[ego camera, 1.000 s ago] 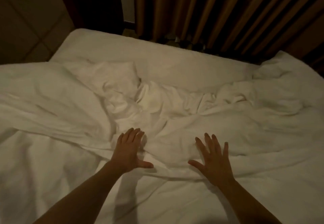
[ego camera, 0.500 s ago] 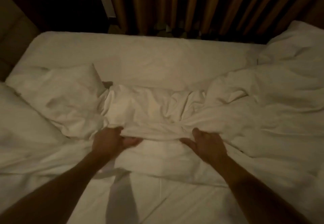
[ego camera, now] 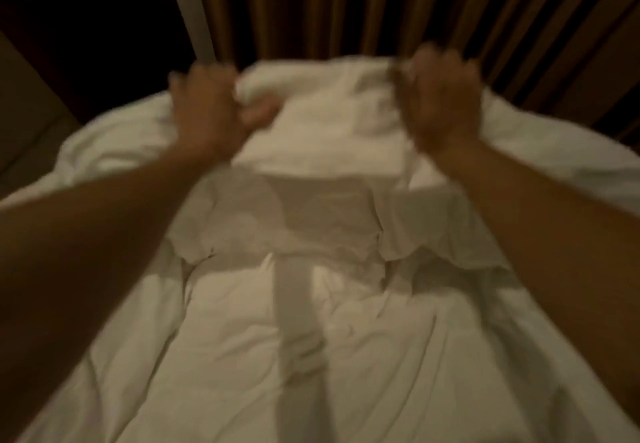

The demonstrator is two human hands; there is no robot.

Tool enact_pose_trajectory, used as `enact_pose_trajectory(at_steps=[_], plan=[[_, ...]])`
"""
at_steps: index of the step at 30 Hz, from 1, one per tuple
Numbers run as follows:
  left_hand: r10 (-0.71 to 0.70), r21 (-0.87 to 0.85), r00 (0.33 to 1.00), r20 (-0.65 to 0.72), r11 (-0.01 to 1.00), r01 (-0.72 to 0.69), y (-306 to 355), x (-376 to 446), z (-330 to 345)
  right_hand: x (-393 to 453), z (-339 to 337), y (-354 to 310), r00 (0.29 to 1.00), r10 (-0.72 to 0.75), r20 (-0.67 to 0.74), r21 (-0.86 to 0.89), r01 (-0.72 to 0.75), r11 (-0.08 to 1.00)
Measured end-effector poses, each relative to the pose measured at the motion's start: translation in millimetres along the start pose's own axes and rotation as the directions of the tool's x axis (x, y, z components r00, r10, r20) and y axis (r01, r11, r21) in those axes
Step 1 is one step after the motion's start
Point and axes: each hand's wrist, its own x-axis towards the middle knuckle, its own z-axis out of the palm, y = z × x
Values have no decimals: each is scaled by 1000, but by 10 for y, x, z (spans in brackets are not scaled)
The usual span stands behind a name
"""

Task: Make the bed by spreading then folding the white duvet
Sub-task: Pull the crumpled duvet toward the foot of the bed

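Observation:
The white duvet [ego camera: 311, 304] fills most of the view, rumpled and lifted at its far edge. My left hand [ego camera: 207, 110] is clenched on a bunched fold at the upper left. My right hand [ego camera: 440, 99] grips the same raised edge at the upper right. Both arms reach forward and up, holding the fabric above the bed. The picture is blurred by motion. The mattress under the duvet is hidden.
Brown pleated curtains [ego camera: 381, 2] hang right behind the far side of the bed. A pale vertical strip [ego camera: 188, 6] runs beside them. Dark wall and a tan panel [ego camera: 24, 113] lie at the left.
Both hands went from flat on the duvet to gripping a fold, then raised it up and away toward the curtains. The view tilted upward.

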Motion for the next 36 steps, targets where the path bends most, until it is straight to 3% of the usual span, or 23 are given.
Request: enact_pose_trajectory(at_steps=[1,3,5,7,9,12,16,21,27,30,36], plan=[[37,28,986,163,999,-42,-54,-273,221,-339,217,-64,973,-5,233,-35,13,999],[2,-16,872,490,1000,6,-145,-1108,625,-1232,524,-252,740,56,670,-35,-44,998],[-58,-59,769,637,990,124,-210,-1886,899,-2011,552,-318,614,94,784,0,-152,988],[-57,-65,689,722,987,150,-263,-2546,988,-2599,394,-339,505,94,858,30,-231,973],[-39,-34,636,771,994,102,-254,-3108,970,-3111,175,-318,533,64,844,37,-176,984],[-72,-14,629,774,991,131,-67,-3505,768,-3498,-336,-15,459,130,879,-38,-204,978],[-41,-111,731,681,981,158,592,-3603,298,-3713,-1278,591,529,252,810,-120,-270,955],[82,-236,806,586,969,73,1768,-3865,-451,-3934,-2599,1472,552,361,752,-201,-330,922],[273,-392,780,564,919,-38,3156,-4561,-1402,-4584,-4256,2108,596,508,622,-305,-413,858],[344,-451,773,533,888,-84,3682,-5030,-1815,-5075,-5028,2265,552,581,597,-363,-460,810],[392,-510,762,516,855,-94,4439,-6126,-2346,-6165,-6337,2527,538,600,592,-439,-408,800]])
